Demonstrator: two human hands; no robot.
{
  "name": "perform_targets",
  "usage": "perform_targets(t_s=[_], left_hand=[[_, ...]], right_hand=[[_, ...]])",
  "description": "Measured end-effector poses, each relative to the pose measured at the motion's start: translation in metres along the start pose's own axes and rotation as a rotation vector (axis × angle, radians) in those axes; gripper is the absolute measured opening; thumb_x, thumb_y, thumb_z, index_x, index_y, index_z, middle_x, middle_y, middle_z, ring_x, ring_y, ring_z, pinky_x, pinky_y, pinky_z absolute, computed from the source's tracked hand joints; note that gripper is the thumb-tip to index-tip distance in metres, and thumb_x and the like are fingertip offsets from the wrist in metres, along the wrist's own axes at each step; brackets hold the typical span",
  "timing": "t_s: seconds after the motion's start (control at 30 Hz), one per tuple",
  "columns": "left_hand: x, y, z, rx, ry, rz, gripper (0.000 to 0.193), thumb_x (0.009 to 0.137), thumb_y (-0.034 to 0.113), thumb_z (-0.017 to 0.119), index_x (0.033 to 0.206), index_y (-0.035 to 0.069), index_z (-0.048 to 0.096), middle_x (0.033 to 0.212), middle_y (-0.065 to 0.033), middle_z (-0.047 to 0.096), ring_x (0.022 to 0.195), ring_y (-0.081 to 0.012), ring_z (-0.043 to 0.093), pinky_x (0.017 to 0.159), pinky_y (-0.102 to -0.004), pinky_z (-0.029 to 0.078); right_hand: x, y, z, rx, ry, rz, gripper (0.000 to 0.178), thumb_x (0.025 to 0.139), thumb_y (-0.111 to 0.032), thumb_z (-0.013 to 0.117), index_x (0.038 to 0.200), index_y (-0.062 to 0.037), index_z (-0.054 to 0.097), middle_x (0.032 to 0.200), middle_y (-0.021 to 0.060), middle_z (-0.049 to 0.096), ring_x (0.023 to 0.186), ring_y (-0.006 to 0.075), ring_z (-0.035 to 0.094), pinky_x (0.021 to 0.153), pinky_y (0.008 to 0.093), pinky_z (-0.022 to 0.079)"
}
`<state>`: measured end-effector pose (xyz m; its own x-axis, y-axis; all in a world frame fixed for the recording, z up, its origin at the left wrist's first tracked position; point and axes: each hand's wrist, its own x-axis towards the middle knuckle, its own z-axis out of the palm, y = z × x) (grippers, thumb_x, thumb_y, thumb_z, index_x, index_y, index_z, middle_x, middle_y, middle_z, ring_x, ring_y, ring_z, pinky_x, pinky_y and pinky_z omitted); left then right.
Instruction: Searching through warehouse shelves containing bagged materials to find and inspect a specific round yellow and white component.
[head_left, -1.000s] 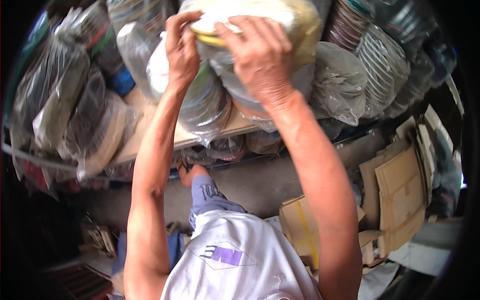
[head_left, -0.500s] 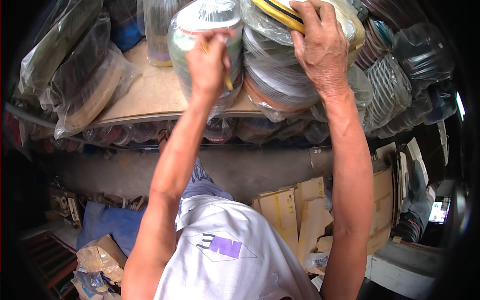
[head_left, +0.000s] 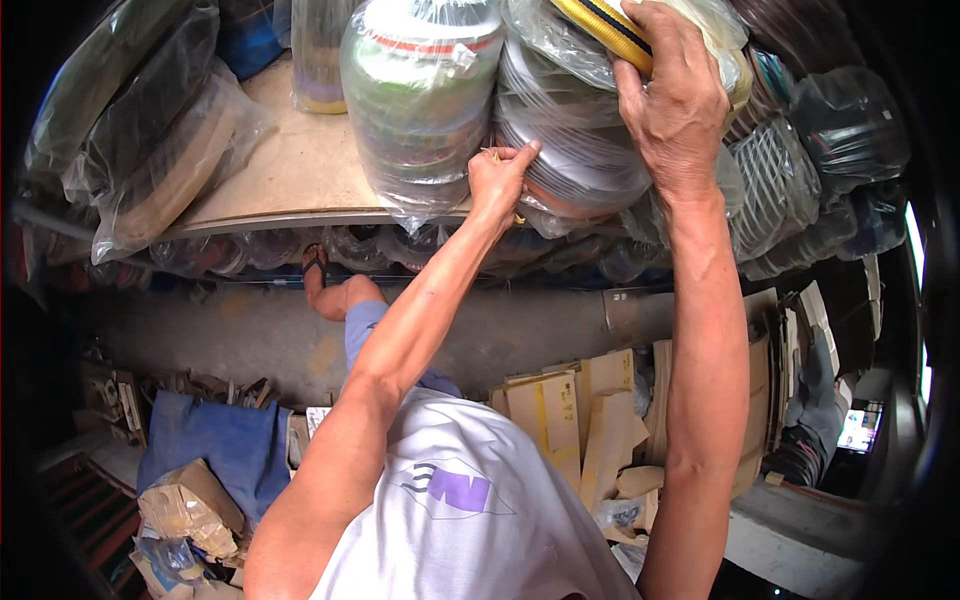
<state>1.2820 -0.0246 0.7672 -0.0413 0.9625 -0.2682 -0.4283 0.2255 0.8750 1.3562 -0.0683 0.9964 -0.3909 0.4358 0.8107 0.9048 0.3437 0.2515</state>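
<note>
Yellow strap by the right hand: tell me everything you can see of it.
The yellow strap is a flat band with a dark stripe running along its length; its surface looks like ribbed woven fabric. It curves slightly, slanting down from the top edge of the picture toward the right hand, whose thumb and fingers appear to hold its lower end. It lies against crumpled clear plastic at the top of a wrapped stack. Its upper part is out of frame, so its full length cannot be told.

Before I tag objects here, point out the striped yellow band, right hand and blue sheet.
Striped yellow band (head_left: 603, 30): head view, visible middle.
Right hand (head_left: 680, 112): head view, back of hand.
Blue sheet (head_left: 215, 437): head view, its middle.
</note>
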Motion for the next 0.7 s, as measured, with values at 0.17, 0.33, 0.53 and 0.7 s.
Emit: perform_targets(t_s=[0.17,0.33,0.53,0.7], left_hand=[[-0.001,0.007,-0.002,-0.047,-0.105,-0.080,0.025,0.081,0.022,0.078,0.082,0.001,0.064,0.069,-0.0022,0.063,0.048,-0.0059,0.047,0.043,-0.0205,0.037],[0.001,0.005,-0.014,-0.108,-0.198,-0.103,0.020,0.083,0.017,0.076,0.086,0.002,0.063,0.074,-0.0016,0.064,0.050,-0.0040,0.046,0.043,-0.0198,0.036],[0.010,-0.015,-0.017,-0.208,-0.227,-0.130,0.014,0.085,0.007,0.069,0.094,0.000,0.060,0.079,-0.0037,0.065,0.050,-0.0042,0.044,0.043,-0.0197,0.035],[-0.003,-0.016,-0.014,-0.254,-0.161,-0.131,0.010,0.085,0.003,0.065,0.092,-0.002,0.061,0.070,-0.0040,0.063,0.049,-0.0065,0.049,0.040,-0.0207,0.035]], right_hand=[[-0.007,0.010,0.008,0.021,0.014,0.008,0.042,0.066,-0.002,0.068,0.107,-0.0064,0.059,0.100,0.0157,0.063,0.099,0.0365,0.059,0.089,0.0452,0.043],[-0.007,0.012,0.010,0.028,0.027,-0.013,0.042,0.067,-0.001,0.067,0.108,-0.0048,0.059,0.101,0.0172,0.063,0.100,0.0366,0.059,0.091,0.0457,0.043],[-0.007,0.015,0.010,0.081,0.012,-0.007,0.042,0.068,-0.002,0.067,0.109,-0.0035,0.059,0.103,0.0179,0.063,0.102,0.0370,0.059,0.092,0.0462,0.043],[-0.007,0.012,0.005,-0.071,-0.018,-0.066,0.043,0.067,-0.003,0.068,0.109,-0.0039,0.060,0.102,0.0173,0.063,0.101,0.0367,0.059,0.092,0.0464,0.044]])
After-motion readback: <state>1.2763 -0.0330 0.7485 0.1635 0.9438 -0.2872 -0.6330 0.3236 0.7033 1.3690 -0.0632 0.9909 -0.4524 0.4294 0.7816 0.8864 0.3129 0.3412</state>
